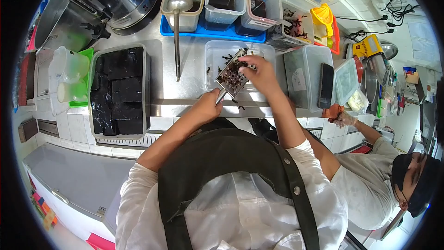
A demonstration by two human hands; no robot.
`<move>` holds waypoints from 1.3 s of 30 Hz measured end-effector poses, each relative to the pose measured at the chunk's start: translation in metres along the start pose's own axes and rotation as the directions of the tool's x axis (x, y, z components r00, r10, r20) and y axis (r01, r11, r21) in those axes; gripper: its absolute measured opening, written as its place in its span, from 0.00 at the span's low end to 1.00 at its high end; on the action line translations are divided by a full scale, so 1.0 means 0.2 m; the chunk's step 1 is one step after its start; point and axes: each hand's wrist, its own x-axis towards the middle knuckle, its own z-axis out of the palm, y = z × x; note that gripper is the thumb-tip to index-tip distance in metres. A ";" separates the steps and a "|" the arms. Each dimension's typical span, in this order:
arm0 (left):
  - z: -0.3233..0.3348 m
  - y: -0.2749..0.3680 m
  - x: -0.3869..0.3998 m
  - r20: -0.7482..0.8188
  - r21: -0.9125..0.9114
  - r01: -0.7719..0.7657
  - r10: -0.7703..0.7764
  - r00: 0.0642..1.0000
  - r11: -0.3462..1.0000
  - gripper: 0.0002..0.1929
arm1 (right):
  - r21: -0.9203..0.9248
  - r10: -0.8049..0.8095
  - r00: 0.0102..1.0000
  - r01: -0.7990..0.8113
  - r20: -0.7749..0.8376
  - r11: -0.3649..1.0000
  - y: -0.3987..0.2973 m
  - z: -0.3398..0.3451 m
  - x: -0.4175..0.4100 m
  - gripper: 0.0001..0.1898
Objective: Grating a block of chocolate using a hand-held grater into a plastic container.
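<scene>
My left hand is closed round the handle of a metal grater, which tilts over a clear plastic tub. Dark curled shreds lie on the grater's perforated face and in the tub. My right hand is at the grater's upper right side, fingers spread and bent over the shreds; whether it pinches any is unclear. A few dark pieces lie on the steel counter's front edge, below the grater. Left of the tub stands a large plastic box of glossy black blocks.
A metal ladle rests across a container at the back. Containers of dark liquid stand in a blue tray. At right are a lidded tub and a black phone. A co-worker's gloved hand is beyond them.
</scene>
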 end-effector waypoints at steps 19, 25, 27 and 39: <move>0.02 0.03 0.02 -0.011 -0.009 -0.010 0.010 1.000 1.000 0.09 | -0.362 -0.424 0.902 0.423 0.081 0.831 0.13 0.13 -0.03 0.08; 0.06 0.01 0.00 -0.003 0.060 0.054 -0.054 0.999 0.997 0.12 | -0.243 -0.338 0.941 0.333 0.021 0.911 0.18 0.09 0.01 0.05; 0.07 0.01 -0.01 -0.018 0.078 0.041 -0.040 0.999 0.996 0.12 | -0.208 -0.311 0.950 0.307 0.013 0.929 0.19 0.07 0.02 0.05; 0.05 0.04 -0.02 0.009 0.076 0.040 -0.040 0.999 0.996 0.12 | -0.074 -0.051 0.996 0.057 0.071 0.996 0.23 -0.03 0.12 0.05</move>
